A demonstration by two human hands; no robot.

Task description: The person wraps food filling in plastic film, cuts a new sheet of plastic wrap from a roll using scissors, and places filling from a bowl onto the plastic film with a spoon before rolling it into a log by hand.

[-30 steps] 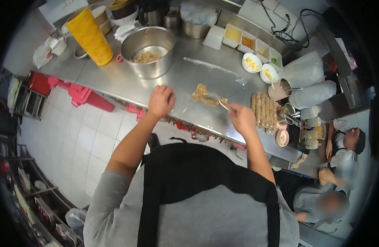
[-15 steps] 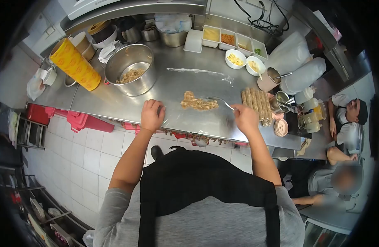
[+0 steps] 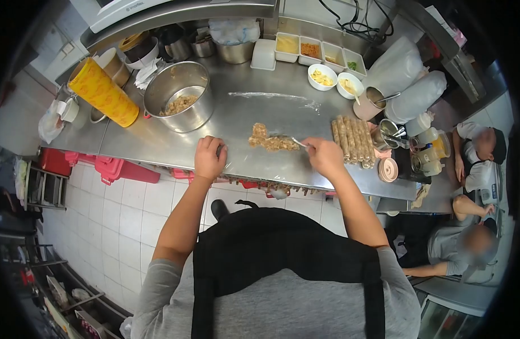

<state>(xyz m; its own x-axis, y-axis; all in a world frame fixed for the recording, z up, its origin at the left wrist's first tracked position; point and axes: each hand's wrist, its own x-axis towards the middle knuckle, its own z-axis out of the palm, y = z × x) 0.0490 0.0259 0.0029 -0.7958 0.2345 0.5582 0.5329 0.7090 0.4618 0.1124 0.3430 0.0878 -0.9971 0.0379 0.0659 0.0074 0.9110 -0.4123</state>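
My right hand (image 3: 323, 155) grips a metal fork (image 3: 299, 142), its tines at the right end of a brownish chopped filling (image 3: 273, 141) spread on plastic film over the steel counter. Left of the filling, my left hand (image 3: 209, 158) rests at the counter's front edge, fingers curled; whether it pinches the film is too small to tell. Several wrapped rolls (image 3: 352, 140) lie side by side just right of my right hand. A steel pot (image 3: 179, 96) with more filling inside stands behind my left hand.
A yellow patterned cylinder (image 3: 104, 92) stands at the left. Along the back are white bowls (image 3: 322, 77), ingredient trays (image 3: 311, 50) and a white lid (image 3: 264, 55). Cups, utensils and sauce bottles (image 3: 431, 152) crowd the right, with a pink-rimmed container (image 3: 387, 169). Two people are beyond.
The view has shifted. My right hand and the fork moved away to the right, then back left onto the filling, which looks more gathered. My left hand stays near the edge.
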